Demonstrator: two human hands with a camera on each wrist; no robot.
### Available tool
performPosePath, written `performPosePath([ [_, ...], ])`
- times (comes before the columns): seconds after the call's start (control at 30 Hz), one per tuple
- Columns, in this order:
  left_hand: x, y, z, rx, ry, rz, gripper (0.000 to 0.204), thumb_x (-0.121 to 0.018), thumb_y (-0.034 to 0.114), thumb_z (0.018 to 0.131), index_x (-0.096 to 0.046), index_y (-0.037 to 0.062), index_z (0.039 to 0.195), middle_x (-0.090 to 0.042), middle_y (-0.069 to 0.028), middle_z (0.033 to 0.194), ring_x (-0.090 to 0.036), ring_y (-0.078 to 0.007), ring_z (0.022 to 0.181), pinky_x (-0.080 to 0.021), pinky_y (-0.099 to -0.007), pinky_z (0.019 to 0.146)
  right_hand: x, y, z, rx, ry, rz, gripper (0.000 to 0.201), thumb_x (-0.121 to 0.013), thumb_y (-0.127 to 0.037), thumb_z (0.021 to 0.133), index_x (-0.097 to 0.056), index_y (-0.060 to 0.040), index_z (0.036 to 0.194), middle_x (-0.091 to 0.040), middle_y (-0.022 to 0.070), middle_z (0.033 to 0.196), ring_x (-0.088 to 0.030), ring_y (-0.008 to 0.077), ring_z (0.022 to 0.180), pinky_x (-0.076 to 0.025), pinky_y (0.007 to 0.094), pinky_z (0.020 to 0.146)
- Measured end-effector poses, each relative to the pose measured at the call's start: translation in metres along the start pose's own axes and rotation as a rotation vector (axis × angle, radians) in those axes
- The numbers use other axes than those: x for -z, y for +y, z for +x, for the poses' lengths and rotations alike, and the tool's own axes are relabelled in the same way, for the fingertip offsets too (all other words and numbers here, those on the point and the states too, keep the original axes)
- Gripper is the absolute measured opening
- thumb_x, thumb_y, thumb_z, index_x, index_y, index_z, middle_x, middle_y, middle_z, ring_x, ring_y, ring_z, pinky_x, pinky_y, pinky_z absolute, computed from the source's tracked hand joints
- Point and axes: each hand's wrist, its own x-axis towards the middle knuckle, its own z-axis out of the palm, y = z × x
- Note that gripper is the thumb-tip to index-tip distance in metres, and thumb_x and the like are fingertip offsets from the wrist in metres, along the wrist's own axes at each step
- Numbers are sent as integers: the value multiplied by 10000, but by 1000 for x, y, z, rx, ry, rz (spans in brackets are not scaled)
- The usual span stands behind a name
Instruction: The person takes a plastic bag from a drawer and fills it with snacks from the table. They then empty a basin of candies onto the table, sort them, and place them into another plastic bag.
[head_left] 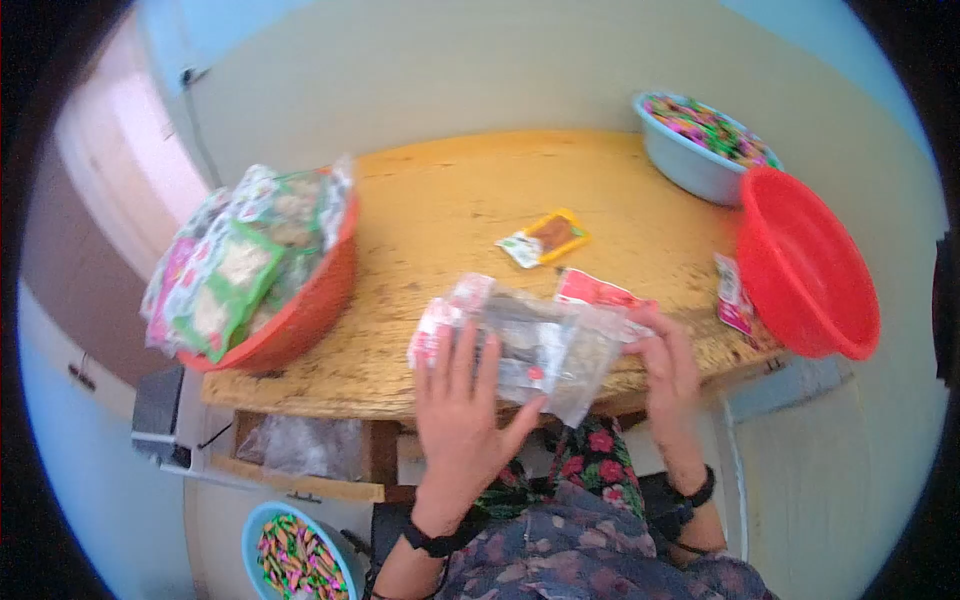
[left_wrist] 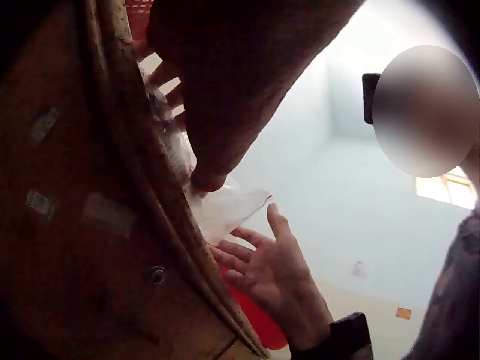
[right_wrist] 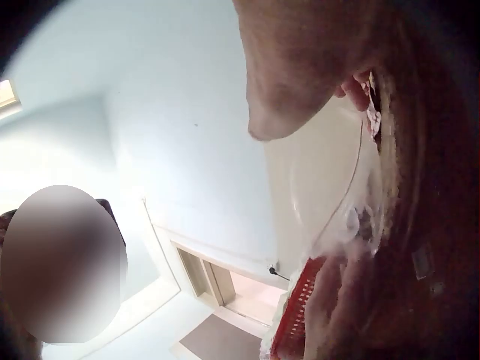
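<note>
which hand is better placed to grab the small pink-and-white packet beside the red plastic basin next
Right, most likely: the right hand is visibly nearer that small pink-and-white packet, while the left hand lies farther off, fingers straight over clear, red-printed plastic packaging.

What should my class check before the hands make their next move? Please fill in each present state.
1. Left hand resting on the plastic packaging: ok.
2. Right hand gripping it firmly: cannot tell.
3. Yellow packet lying apart from both hands: ok.
4. Drawer under the tabletop pushed in: not ok, it stands open.
5. Packets in the orange-red basket below its rim: not ok, heaped above.
</note>
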Motion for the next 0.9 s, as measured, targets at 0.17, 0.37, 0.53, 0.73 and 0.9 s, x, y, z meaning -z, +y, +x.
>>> performPosePath([
  [0.17, -4, -3, -5, 22, 70, -24, 806, -799, 490, 844, -543, 28, 1453, -468, -220, 1558, -420, -434, 1447, -319, -556, 1179, -10, -13, 21, -29, -145, 92, 625, -629, -207, 980, -434, -14, 1541, -564, 179, 1448, -615, 217, 1136, -484, 359, 1015],
  [0.37, -8, -4, -7, 43, 94, -64, 782, -787, 496, 854, -561, 32, 1442, -466, -213, 1563, -435, -431, 1434, -314, -558, 1179, -13, 6, 50, -35, -292, -6, 612, -693, -80, 912, -498, -26, 1489, -676, 137, 1207, -657, 167, 1006, -531, 322, 883],
  [0.53, -9, -4, -9, 76, 141, -97, 775, -777, 491, 869, -553, 32, 1452, -461, -215, 1566, -425, -430, 1441, -313, -557, 1182, -15, -16, 64, 35, -236, 49, 500, -644, 7, 929, -568, -38, 1422, -679, 44, 993, -650, 108, 870, -529, 273, 800],
  [0.73, -3, 0, -5, 120, 159, -179, 790, -770, 384, 905, -456, 6, 1523, -425, -243, 1580, -404, -441, 1456, -327, -534, 1193, -41, -88, 102, 421, -235, -74, 476, -613, -12, 970, -583, -74, 1441, -641, 32, 926, -621, 126, 851, -531, 289, 812],
  [0.9, 16, 0, 0, 77, 199, -342, 866, -793, 202, 883, -332, -48, 1572, -384, -283, 1592, -397, -452, 1459, -337, -494, 1202, -56, -153, 156, 684, -474, -116, 522, -626, -33, 981, -572, -146, 1488, -654, 50, 917, -659, 142, 881, -545, 301, 851],
])
